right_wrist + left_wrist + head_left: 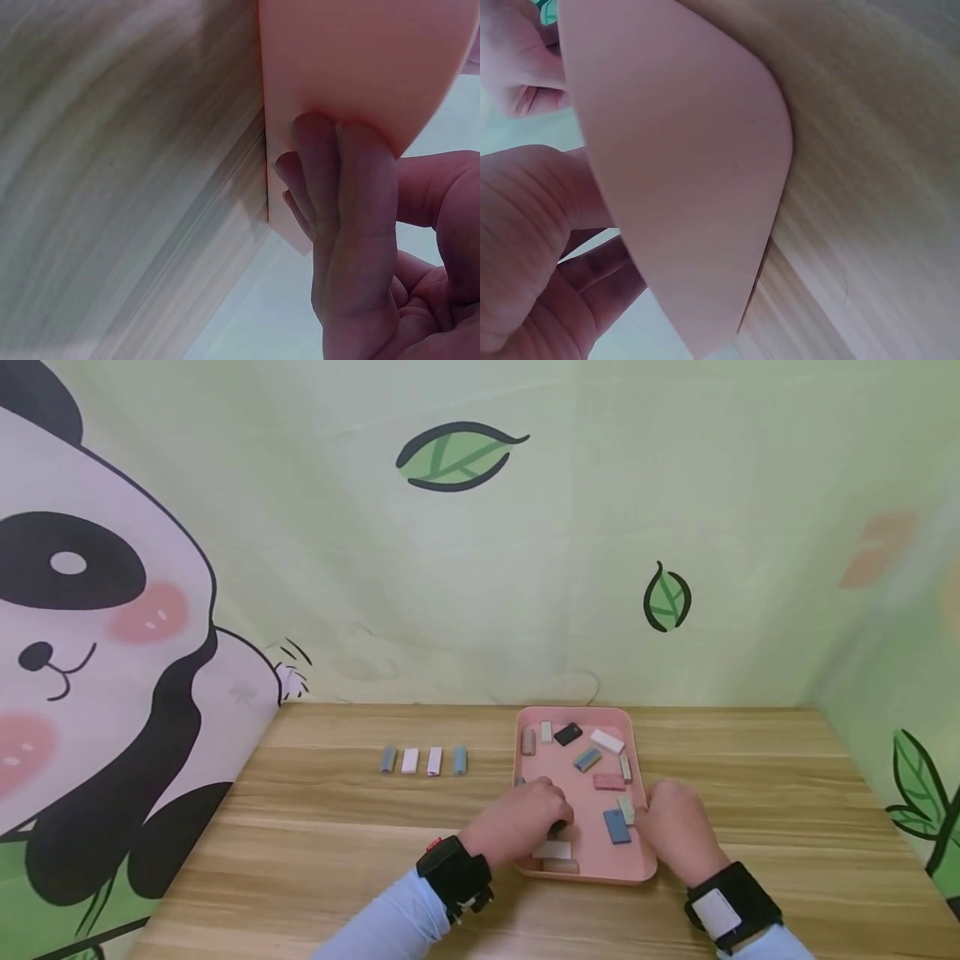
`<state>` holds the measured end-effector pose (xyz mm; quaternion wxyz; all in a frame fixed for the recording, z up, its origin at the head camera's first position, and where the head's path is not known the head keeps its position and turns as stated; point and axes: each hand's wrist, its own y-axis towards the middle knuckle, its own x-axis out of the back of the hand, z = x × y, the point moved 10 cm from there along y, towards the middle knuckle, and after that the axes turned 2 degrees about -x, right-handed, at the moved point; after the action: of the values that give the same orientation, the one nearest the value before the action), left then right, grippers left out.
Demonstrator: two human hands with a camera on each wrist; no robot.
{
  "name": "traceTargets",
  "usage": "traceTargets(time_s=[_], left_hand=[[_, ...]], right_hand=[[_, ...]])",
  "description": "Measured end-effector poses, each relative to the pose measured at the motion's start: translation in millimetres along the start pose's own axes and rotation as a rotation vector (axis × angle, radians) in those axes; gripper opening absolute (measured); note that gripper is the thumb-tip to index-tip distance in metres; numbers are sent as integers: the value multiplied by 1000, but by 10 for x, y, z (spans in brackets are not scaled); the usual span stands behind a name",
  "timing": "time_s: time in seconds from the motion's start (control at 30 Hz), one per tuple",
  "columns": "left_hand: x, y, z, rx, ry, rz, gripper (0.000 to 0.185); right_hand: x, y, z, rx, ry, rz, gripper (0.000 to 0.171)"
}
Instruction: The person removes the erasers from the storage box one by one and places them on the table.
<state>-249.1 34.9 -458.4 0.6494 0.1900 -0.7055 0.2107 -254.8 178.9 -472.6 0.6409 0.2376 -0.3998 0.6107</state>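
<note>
Reaching into the pink tray (633,752), our left hand (525,818) curls over a block at six o'clock while our right hand (678,831) presses straight fingers (352,225) on the three o'clock side, keeping it still.

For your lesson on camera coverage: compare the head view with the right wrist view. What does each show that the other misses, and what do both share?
Only the head view shows the small blocks inside the pink tray, the row of four blocks on the table, the left hand and the panda backdrop. Only the right wrist view shows the fingers pressed against the tray's outer wall. Both show tray, table and right hand.
</note>
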Motion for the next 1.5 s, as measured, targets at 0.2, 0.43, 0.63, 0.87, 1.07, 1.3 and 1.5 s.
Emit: traceTargets(time_s=[0.2, 0.43, 0.63, 0.87, 1.07, 1.3, 1.5], left_hand=[[131, -43, 50, -8, -14, -69, 38], [411, -179, 322, 92, -75, -202, 31], [738, -443, 728, 244, -95, -398, 32], [838, -806, 1200, 412, -185, -548, 36], [783, -1099, 1593, 510, -240, -630, 37], [652, -1507, 2074, 708, -325, -686, 37], [507, -1807, 2394, 847, -383, -741, 39]], right_hand=[[-8, 10, -5, -4, -10, 5, 16], [-10, 17, -1, 4, -17, -3, 17], [-1, 11, 13, 5, -27, -2, 17], [0, -3, 15, -3, -13, 8, 17], [-9, 13, 2, 2, -19, 2, 16], [6, 35, 21, 51, -46, -44, 20], [7, 20, 16, 38, -33, -27, 17]])
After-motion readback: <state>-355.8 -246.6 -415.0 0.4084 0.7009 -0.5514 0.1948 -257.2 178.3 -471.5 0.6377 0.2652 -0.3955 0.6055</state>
